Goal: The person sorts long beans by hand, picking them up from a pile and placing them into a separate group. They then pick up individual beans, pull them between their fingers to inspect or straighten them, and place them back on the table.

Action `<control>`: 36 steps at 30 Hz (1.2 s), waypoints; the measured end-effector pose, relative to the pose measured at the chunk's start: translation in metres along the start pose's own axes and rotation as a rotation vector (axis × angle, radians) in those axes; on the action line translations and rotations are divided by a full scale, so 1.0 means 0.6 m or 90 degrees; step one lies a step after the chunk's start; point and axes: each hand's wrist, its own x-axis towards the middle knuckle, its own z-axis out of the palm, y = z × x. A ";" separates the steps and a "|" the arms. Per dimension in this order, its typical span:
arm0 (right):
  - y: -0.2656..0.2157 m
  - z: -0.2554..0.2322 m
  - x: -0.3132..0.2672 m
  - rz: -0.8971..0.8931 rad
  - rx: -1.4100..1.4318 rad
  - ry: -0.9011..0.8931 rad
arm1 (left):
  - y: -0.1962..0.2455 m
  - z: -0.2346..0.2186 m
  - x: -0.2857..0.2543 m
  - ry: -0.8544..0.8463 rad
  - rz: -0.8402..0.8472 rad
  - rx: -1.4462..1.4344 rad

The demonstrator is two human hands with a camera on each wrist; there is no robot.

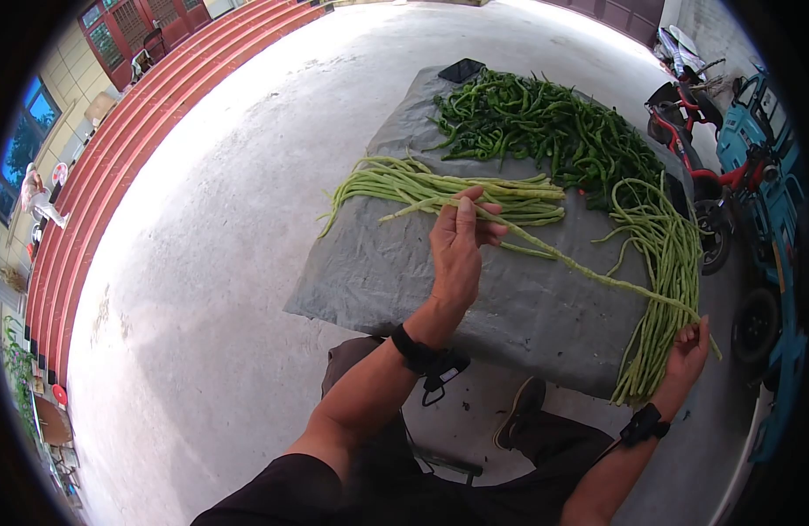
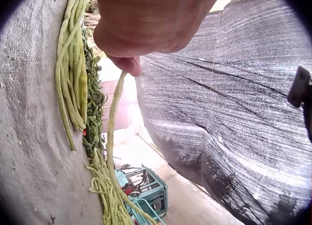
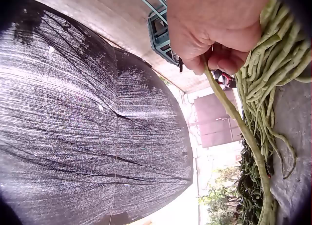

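Observation:
A single long bean [image 1: 589, 273] stretches across between both hands over the grey-covered surface [image 1: 510, 320]. My left hand [image 1: 458, 254] pinches its left end between thumb and fingers, close over a laid-out bundle of long beans [image 1: 404, 182]. At the lower right, my right hand [image 1: 685, 355] pinches the other end, beside a larger pile of long beans [image 1: 672, 263]. In the left wrist view the bean [image 2: 112, 122] runs down from the fingertips of the left hand [image 2: 151, 25]. The right wrist view shows the bean [image 3: 246, 132] leaving the right hand's pinch [image 3: 214, 30].
A heap of green peppers [image 1: 545, 123] covers the far side of the surface, with a dark phone-like slab [image 1: 461, 70] at the far corner. To the right stand a red bike [image 1: 676, 131] and a blue vehicle [image 1: 751, 131]. Red steps [image 1: 159, 131] rise at the left.

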 end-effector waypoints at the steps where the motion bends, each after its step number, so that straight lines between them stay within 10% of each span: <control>1: 0.000 0.000 0.000 0.001 0.001 0.001 | 0.000 0.000 0.000 -0.001 0.006 0.003; 36: 0.007 0.056 -0.035 -0.058 -0.143 0.061 | 0.052 -0.014 0.015 0.073 -0.033 0.004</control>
